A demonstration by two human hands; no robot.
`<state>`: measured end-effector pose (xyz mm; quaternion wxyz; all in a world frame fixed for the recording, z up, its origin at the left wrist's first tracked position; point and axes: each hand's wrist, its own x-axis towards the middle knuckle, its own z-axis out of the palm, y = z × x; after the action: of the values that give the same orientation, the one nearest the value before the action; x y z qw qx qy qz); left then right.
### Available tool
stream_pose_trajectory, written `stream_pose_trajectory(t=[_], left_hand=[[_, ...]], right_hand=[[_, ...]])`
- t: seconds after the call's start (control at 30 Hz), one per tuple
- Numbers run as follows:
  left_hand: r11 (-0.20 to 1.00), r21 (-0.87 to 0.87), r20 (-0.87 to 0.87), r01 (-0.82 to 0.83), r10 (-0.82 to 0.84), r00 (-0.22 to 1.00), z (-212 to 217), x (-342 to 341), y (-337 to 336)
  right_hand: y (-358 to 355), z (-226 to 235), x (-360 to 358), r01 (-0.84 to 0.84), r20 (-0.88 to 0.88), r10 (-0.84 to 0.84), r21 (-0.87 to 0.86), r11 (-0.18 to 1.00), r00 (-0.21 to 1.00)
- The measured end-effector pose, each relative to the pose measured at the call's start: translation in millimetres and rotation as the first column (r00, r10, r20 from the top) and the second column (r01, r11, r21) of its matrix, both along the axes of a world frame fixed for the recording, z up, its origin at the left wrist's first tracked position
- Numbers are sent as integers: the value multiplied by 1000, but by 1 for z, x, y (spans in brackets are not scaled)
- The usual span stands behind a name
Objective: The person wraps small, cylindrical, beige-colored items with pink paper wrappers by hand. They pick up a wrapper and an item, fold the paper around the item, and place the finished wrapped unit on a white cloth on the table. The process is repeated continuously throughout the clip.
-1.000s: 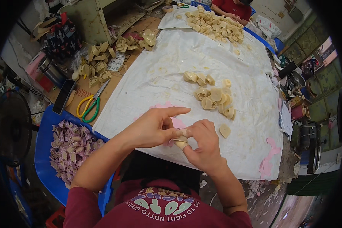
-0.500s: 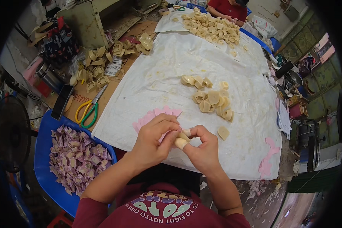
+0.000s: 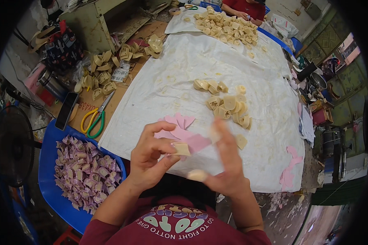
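Head view, cream piece point(image 3: 182, 149) pinched in left hand point(image 3: 148, 159), right hand point(image 3: 232, 169) loosely spread, apart from it

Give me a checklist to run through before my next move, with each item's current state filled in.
1. Small, boxy cream piece held in left hand: ok, between thumb and fingers.
2. Cream covering on right thumb: ok.
3. Right hand clear of the flat pink sheets: cannot tell, the hand is blurred.
4. Pink sheets neatly squared: not ok, they lie fanned out.
5. Metal scissors with yellow and green handles set down: ok, on brown cardboard.
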<state>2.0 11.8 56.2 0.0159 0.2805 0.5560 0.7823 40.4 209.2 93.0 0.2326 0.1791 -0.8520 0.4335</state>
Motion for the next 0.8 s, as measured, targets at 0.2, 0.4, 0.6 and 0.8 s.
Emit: stream_pose_trajectory(t=[0.2, 0.4, 0.6, 0.8], left_hand=[[988, -134, -434, -72, 7, 901, 9, 3, 6], [957, -202, -528, -209, 74, 846, 13, 1, 6], [898, -242, -640, -368, 138, 756, 5, -2, 18], [883, -274, -537, -382, 189, 822, -3, -5, 29]], right_hand=[[-2, -30, 17, 104, 296, 437, -905, 412, 849], [6, -33, 24, 13, 219, 485, -920, 392, 846], [-14, -18, 25, 114, 352, 242, -746, 656, 904], [-16, -30, 9, 106, 84, -90, -218, 970, 992]])
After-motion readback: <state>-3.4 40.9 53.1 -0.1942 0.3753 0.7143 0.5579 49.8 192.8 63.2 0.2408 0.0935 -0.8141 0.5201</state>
